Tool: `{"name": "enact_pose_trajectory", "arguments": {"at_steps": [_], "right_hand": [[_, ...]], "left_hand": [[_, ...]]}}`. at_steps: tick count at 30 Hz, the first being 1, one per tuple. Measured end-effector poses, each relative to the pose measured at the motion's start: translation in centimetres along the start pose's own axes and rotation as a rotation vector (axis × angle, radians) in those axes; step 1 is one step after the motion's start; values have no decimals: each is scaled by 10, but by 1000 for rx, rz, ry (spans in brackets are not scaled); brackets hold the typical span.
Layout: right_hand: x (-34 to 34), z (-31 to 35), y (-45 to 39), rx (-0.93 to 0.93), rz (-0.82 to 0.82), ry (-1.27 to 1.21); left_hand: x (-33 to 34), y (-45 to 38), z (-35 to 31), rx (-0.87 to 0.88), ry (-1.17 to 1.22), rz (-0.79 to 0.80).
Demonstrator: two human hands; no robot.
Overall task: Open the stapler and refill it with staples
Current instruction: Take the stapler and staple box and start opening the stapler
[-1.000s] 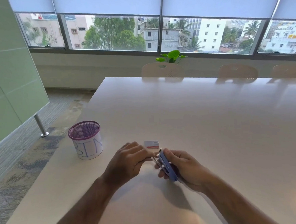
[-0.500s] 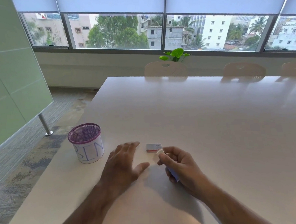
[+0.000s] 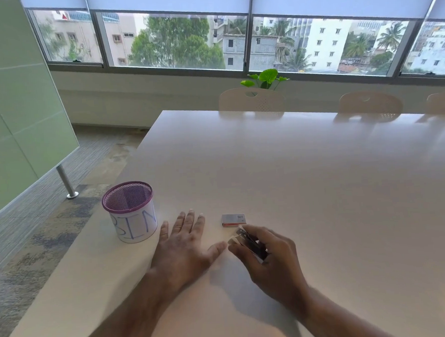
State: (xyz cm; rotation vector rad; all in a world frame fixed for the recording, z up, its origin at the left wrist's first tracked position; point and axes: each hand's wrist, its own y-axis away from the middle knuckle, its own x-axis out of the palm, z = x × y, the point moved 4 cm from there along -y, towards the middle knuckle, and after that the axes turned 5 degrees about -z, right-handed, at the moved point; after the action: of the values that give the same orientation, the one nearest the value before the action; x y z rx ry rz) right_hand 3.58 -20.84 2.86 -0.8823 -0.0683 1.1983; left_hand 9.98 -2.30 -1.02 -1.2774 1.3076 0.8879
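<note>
- Stapler [image 3: 252,244], small and dark with a glint of metal at its far tip, gripped in the right hand [image 3: 268,259] just above the table [image 3: 295,177], near the front edge.
- Fingers of the right hand curled tight around the body, clamped on it; tilted with the metal nose toward the staple box [image 3: 233,219], likely to keep the loading end reachable.
- Mostly hidden by the fingers, so open or shut cannot be told.
- Left hand [image 3: 187,246] laid flat, palm down on the table just left of the stapler, fingers spread and holding nothing; thumb tip close to the right hand's fingertips but apart from them. Seemingly braced there for balance.
- Staple box, a small flat cardboard rectangle, grey on top with a red edge, lying closed-looking on the table just beyond the right hand, handy for the refill.
- Mesh cup [image 3: 130,210] at the left near the table edge: purple wire mesh rim, white paper wrap hand-lettered "BIN" in blue, apparently meant for scraps.
- Table smooth, pale and glossy, catching soft window reflections.
- Pale moulded chairs [image 3: 251,100] tucked in at the far side, a green leafy plant [image 3: 265,78] behind them.
- Judged stage: early or between steps, staples not yet out of the box.
</note>
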Motion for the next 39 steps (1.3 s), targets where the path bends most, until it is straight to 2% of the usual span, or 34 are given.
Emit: {"name": "enact_pose_trajectory", "arguments": {"at_steps": [7, 14, 22, 39], "right_hand": [[-2, 4, 5, -33, -27, -84], [-4, 3, 5, -15, -23, 8], [-2, -1, 5, 24, 13, -53], [-3, -1, 4, 59, 31, -16]], "left_hand": [[0, 0, 0, -7, -5, 10], [-3, 2, -2, -8, -11, 16], [-1, 0, -1, -8, -4, 6], [2, -1, 1, -5, -2, -2]]}}
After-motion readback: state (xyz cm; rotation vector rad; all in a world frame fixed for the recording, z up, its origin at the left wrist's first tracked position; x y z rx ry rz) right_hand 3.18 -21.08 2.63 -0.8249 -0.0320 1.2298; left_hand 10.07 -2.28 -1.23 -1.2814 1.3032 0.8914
